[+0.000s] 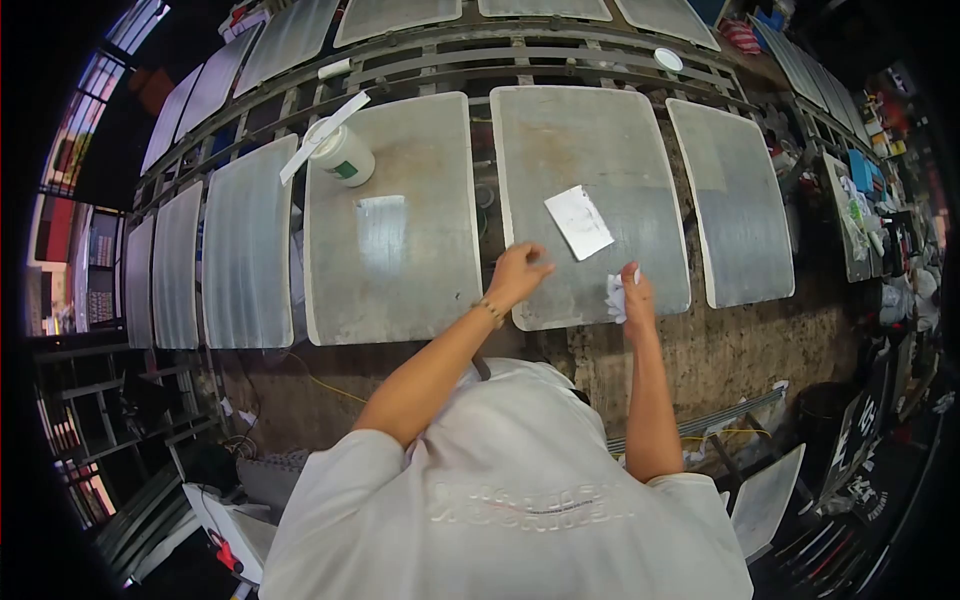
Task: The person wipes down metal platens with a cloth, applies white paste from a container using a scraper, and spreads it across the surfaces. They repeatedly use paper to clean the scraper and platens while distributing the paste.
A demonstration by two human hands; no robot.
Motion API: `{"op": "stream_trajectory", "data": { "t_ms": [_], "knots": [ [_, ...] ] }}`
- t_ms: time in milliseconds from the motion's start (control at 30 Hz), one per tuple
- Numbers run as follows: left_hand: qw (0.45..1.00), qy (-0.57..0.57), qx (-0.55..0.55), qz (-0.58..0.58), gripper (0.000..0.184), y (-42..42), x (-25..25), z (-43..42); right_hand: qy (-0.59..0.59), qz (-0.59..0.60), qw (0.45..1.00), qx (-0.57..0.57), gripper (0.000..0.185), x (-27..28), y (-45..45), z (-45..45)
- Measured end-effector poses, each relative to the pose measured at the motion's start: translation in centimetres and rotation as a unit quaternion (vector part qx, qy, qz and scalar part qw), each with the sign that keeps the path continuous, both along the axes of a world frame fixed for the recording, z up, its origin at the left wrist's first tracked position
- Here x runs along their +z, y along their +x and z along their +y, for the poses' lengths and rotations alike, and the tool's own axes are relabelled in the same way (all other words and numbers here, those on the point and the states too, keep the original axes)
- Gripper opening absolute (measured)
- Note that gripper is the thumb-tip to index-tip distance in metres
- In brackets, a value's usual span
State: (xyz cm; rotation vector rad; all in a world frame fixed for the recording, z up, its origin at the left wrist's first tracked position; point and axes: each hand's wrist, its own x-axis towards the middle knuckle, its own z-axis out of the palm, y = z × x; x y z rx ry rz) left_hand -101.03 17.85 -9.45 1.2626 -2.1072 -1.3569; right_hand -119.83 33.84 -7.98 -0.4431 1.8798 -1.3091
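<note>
My left hand [519,273] hovers over the lower left part of a grey, pale-edged flat panel [600,140]. Its fingers are bent but apart, and nothing shows between them. A bracelet circles that wrist. To the right, near the panel's lower edge, my right hand [638,295] grips a crumpled white wipe [615,298]; whether it is paper or cloth I cannot tell. Beyond both hands, a white rectangular piece [579,222] lies tilted on the panel, touched by neither hand.
On the neighbouring panel [420,290] stands a white tub [345,157] with a long white strip [325,135] across its top. Another panel [735,200] lies to the right. Metal rails [520,55] run behind, with a round white lid [668,60] on them.
</note>
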Motion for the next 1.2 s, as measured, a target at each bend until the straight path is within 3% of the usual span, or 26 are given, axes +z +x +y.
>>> {"op": "stream_trajectory", "data": {
  "t_ms": [33, 67, 100, 167, 200, 267, 300, 367, 467, 567, 633, 700, 867, 1100, 1200],
  "knots": [
    [0.995, 0.085, -0.047, 0.022, 0.044, 1.2, 0.4, 0.1, -0.030, -0.111, 0.993, -0.017, 0.077, 1.9, 1.2, -0.9],
    [0.995, 0.087, -0.048, 0.025, 0.044, 2.5, 0.7, 0.2, -0.058, -0.220, 0.973, -0.035, 0.082, 2.9, 1.9, -1.4],
    [0.992, 0.101, -0.062, 0.035, 0.039, 4.2, 0.9, 0.7, -0.052, -0.220, 0.973, -0.038, 0.082, 2.0, 1.9, -1.4],
    [0.989, 0.120, -0.075, 0.048, 0.035, 6.7, 1.8, 1.7, -0.152, -0.339, 0.926, 0.063, 0.074, -0.6, 1.2, -2.6],
    [0.992, 0.098, -0.054, 0.060, 0.032, 7.6, 2.4, 1.7, -0.150, -0.338, 0.927, 0.064, 0.074, -0.3, 1.5, -3.6],
    [0.996, 0.039, -0.028, 0.077, 0.026, 8.4, 4.7, 2.1, -0.222, -0.330, 0.917, 0.019, 0.051, 1.2, 3.6, -5.5],
    [0.996, 0.038, -0.023, 0.077, 0.026, 8.3, 6.0, 2.1, -0.220, -0.331, 0.917, 0.023, 0.051, 1.6, 4.4, -6.1],
    [0.991, -0.059, -0.045, 0.109, 0.027, 7.6, 8.2, 2.4, -0.122, -0.220, 0.967, 0.044, 0.045, 2.1, 5.8, -7.1],
    [0.972, -0.160, -0.017, 0.174, 0.030, 5.5, 10.0, 2.8, -0.159, -0.181, 0.965, 0.103, 0.051, 2.1, 7.8, -8.2],
    [0.973, -0.139, 0.074, 0.169, 0.035, 5.1, 9.2, 2.3, -0.185, -0.232, 0.946, 0.132, 0.056, 5.0, 9.7, -8.7],
    [0.980, -0.119, 0.047, 0.153, 0.041, 5.8, 8.4, 1.3, -0.201, -0.271, 0.941, 0.035, 0.051, 5.7, 10.6, -9.1],
    [0.976, -0.010, 0.058, 0.211, 0.042, 6.2, 8.1, 0.9, -0.202, -0.313, 0.927, 0.040, 0.043, 4.5, 10.3, -8.8],
    [0.979, -0.003, 0.024, 0.201, 0.041, 7.2, 9.2, -0.2, -0.237, -0.412, 0.875, 0.092, 0.027, 4.2, 9.7, -8.3],
    [0.985, 0.030, -0.031, 0.169, 0.032, 7.4, 11.2, -0.6, -0.250, -0.385, 0.884, 0.087, 0.027, 4.0, 9.8, -9.1],
    [0.989, 0.050, -0.045, 0.135, 0.028, 7.8, 11.8, -1.0, -0.249, -0.315, 0.911, 0.087, 0.031, 3.8, 9.9, -9.4]
  ]
}}
